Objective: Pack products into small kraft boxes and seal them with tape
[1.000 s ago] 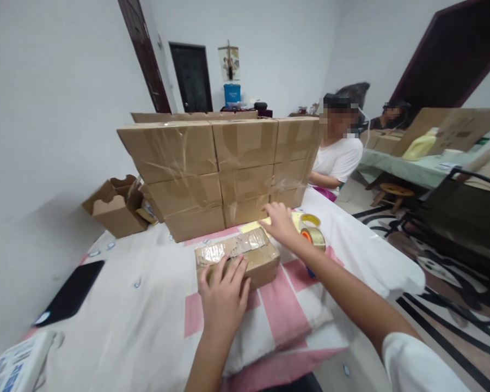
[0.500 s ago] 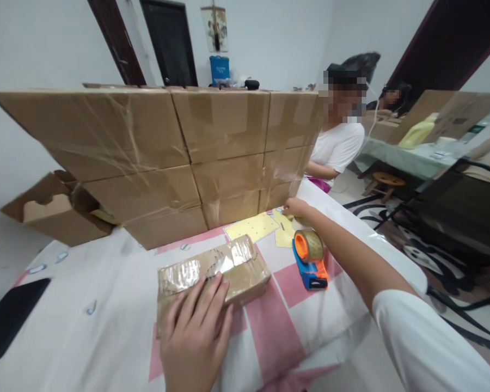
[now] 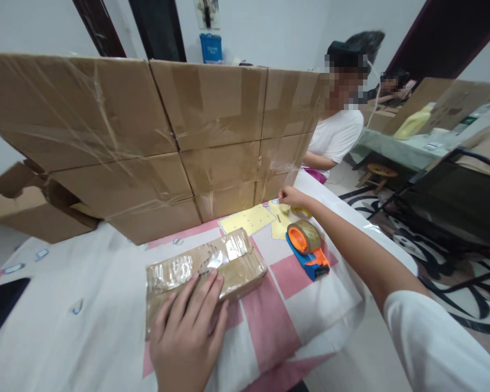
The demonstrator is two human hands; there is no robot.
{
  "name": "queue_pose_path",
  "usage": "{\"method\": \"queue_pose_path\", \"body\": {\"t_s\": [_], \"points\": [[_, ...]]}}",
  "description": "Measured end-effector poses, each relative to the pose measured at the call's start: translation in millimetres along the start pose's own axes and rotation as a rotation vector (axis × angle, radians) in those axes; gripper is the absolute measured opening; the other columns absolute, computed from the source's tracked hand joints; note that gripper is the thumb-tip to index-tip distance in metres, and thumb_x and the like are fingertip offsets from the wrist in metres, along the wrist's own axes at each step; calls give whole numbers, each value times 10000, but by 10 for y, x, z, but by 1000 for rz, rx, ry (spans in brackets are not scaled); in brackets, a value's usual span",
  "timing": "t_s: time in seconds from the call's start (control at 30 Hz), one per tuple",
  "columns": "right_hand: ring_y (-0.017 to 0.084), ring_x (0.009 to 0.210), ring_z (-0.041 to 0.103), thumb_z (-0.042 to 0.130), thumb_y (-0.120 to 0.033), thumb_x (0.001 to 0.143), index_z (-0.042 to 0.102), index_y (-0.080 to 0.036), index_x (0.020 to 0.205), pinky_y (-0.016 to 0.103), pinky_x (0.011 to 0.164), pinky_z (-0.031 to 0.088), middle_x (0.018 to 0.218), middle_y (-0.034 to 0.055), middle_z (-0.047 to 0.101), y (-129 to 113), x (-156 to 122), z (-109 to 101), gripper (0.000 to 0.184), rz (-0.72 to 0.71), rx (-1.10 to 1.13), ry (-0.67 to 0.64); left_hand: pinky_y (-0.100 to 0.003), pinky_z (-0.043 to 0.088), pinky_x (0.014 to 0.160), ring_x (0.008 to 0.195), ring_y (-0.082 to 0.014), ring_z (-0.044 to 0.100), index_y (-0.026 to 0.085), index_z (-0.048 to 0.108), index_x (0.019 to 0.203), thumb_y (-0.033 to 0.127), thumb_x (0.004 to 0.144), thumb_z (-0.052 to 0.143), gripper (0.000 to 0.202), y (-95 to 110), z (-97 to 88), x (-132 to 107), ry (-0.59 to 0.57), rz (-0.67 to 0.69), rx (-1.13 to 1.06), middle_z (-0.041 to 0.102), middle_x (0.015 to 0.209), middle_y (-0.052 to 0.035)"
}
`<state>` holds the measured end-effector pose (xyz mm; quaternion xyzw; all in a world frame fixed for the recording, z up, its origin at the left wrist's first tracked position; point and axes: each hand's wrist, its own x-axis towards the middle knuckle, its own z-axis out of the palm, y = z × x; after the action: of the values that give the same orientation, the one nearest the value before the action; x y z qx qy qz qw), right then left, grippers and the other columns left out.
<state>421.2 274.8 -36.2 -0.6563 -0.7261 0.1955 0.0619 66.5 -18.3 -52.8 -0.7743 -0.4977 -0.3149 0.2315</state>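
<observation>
My left hand [image 3: 190, 326] lies flat with its fingers stretched over a small cardboard box [image 3: 232, 269] wrapped in shiny clear tape. Farther off, my right hand [image 3: 292, 197] is closed, its fingers curled together just above the tablecloth near the big stacked boxes. Whatever its fingers hold, if anything, is too small to make out. Under the right wrist, partly hidden, sits a yellow ring [image 3: 301, 211], perhaps a tape roll. Nearer to me stands a blue and orange tape dispenser [image 3: 308, 264] with a brown tape roll [image 3: 310, 237] on it.
A wall of stacked cardboard boxes [image 3: 216, 106] closes off the table's far side. To the left are an open carton [image 3: 44, 218] and a dark flat object [image 3: 2, 305]. Behind the stack sits a person in a white shirt [image 3: 338, 136]. A black chair [image 3: 465, 185] stands at right.
The view has shifted slightly, bringing the stack nearer. My right hand has drawn its fingers in and moved a little. My left hand stays on the small box.
</observation>
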Motion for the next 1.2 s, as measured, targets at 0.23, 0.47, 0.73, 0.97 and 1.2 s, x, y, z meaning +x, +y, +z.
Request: {"method": "queue_pose_path", "body": {"t_s": [0.23, 0.47, 0.73, 0.97, 1.2], "points": [[133, 769, 600, 631, -172, 844, 511, -185, 926, 235, 706, 491, 841, -1, 606, -449, -761, -48, 146, -239, 360, 145, -413, 375, 984, 1170, -262, 638, 267, 582, 1395, 317, 883, 627, 516, -181, -58, -69, 31, 36, -59, 703, 1305, 25], [144, 841, 614, 828, -402, 777, 587, -193, 941, 290, 806, 504, 928, 25, 613, -958, -1795, 878, 359, -517, 1190, -144, -381, 392, 878, 1097, -250, 660, 315, 654, 1271, 371, 852, 654, 423, -509, -194, -145, -39, 193, -176, 739, 1237, 32], [186, 856, 614, 815, -447, 801, 714, -184, 808, 324, 807, 481, 881, 47, 646, -892, -1881, 1271, 282, -533, 1270, -68, -382, 395, 883, 1086, -249, 668, 318, 650, 1263, 352, 836, 667, 429, -452, -206, -118, -62, 175, -187, 751, 1209, 24], [179, 815, 617, 781, -415, 835, 712, -190, 845, 313, 773, 474, 861, 42, 656, -860, -1936, 1301, 236, -505, 1252, -143, -396, 382, 832, 1001, -255, 677, 328, 673, 1216, 330, 830, 659, 386, -464, -135, -113, 10, 181, -178, 780, 1115, 25], [128, 809, 596, 779, -219, 816, 535, -225, 1164, 258, 751, 435, 882, -13, 610, -879, -2006, 1295, 425, -535, 1293, -220, -398, 386, 819, 998, -256, 676, 320, 672, 1224, 311, 829, 661, 396, -500, -115, -161, 11, 198, -189, 780, 1112, 18]]}}
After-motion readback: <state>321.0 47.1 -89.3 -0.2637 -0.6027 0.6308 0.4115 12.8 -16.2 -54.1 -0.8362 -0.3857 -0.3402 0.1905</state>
